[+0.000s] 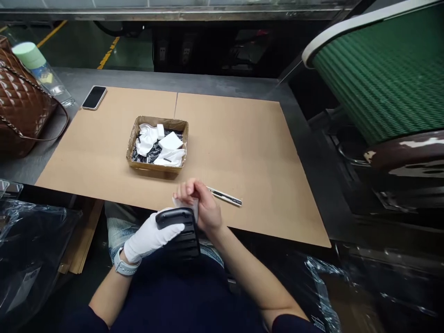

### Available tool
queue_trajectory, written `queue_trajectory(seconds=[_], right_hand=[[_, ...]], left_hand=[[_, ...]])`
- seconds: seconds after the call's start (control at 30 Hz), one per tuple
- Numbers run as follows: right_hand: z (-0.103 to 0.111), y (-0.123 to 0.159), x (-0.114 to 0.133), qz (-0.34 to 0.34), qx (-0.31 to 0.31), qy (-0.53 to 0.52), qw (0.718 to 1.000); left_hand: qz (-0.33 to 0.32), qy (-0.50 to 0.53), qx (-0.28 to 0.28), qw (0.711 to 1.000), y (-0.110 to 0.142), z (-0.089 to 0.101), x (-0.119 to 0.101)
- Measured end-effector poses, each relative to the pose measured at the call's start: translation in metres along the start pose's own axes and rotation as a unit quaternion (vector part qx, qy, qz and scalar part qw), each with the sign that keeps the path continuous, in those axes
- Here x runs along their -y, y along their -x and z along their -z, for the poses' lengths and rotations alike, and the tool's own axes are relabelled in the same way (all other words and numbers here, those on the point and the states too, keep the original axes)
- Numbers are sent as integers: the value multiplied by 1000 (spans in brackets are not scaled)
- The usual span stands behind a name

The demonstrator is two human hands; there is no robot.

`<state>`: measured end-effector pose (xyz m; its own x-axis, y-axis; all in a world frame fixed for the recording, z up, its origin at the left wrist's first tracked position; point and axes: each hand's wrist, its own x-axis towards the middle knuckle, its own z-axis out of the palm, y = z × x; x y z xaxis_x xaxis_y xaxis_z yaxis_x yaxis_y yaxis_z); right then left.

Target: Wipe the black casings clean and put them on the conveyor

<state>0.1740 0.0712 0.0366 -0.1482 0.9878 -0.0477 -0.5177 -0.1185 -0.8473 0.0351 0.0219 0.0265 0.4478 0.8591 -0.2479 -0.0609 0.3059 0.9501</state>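
White-gloved left hand [149, 238]: fingers closed around black ribbed plastic case [180, 231], lower end lost in shadow. Bare right hand [203, 206]: fingers pinch white paper scrap [187, 206], partly hidden. Both at near edge of tan cardboard sheet [256, 157].

Green mesh chair [378, 78] beside metal workbench [166, 78], yellow-marked floor [79, 46]

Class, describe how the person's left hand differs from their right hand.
The left hand wears a white glove, while the right hand is bare. The left hand grips a black ribbed object; the right hand pinches a white scrap. A white watch circles the left wrist; the right wrist shows none. Both hands are close together.
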Motion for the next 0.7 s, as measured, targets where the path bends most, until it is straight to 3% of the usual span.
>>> queue_trajectory(seconds=[0.07,0.13,0.2,0.3,0.37,0.4,0.47,0.63,0.7], right_hand=[[0,-28,5,45,34,162,985],[3,-66,10,98,37,356,929],[6,-106,10,109,32,546,830],[8,-150,2,35,13,747,664],[9,-162,-6,-8,0,793,610],[11,-164,-10,-11,-7,794,607],[17,-164,-13,19,-26,762,647],[48,-169,4,106,-56,516,848],[58,-173,13,128,-45,441,887]], left_hand=[[-2,-4,-11,1000,5,5,-4],[0,6,-45,999,9,9,-6],[-2,-10,-102,995,14,13,-6],[-23,-80,-186,979,20,19,1],[-38,-108,-209,971,24,23,6],[-40,-111,-212,970,25,25,8],[-43,-109,-214,970,27,29,11],[-90,-142,-203,965,27,34,6],[-110,-152,-189,964,26,34,1]])
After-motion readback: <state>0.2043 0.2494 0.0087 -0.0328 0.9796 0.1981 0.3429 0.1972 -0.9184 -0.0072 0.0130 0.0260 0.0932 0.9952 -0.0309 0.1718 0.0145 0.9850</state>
